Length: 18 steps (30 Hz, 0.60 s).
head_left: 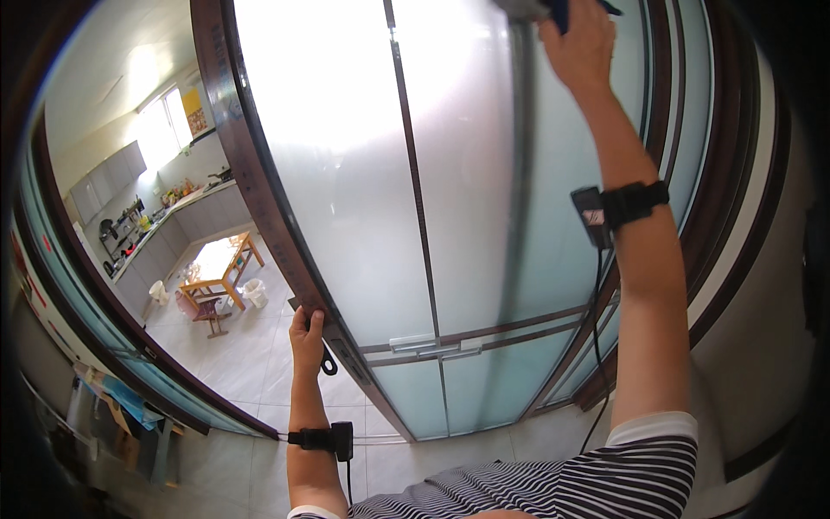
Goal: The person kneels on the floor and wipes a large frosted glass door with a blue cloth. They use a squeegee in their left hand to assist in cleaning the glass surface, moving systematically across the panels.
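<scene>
A sliding door [346,216] with frosted glass panels and a dark brown frame stands before me. My right hand [584,48] is raised high against its upper glass, fingers closed on a dark blue and grey thing [560,13], perhaps a cloth. The top of the picture cuts that thing off, so its kind is unclear. Low at the door's left edge, my left hand [307,342] is closed, thumb up, beside the brown frame. A black handle with a loop end [328,362] sticks out from under it; the rest of that tool is mostly hidden by the hand.
Through the doorway on the left lie a wooden table [216,259], a small chair [201,313], white bins [254,292] and a kitchen counter [156,227]. Another glass door panel [86,285] stands at far left, with stacked items [130,415] near it. Cables run from my wrist straps.
</scene>
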Available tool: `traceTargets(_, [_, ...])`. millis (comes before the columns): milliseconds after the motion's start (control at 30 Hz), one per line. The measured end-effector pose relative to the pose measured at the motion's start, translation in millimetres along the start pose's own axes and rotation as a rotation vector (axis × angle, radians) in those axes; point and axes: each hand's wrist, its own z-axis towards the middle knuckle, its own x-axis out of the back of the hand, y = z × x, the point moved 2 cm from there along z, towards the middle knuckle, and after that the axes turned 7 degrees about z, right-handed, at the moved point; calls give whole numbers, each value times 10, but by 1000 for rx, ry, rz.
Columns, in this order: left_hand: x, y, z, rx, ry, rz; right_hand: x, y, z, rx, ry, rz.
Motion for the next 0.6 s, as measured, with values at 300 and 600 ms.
traceTargets(300, [15, 48, 3, -18, 36, 74, 2, -216, -38, -44, -139, 231])
traceTargets(600, [-15, -21, 35, -6, 5, 19, -49, -169, 56, 99, -4, 178])
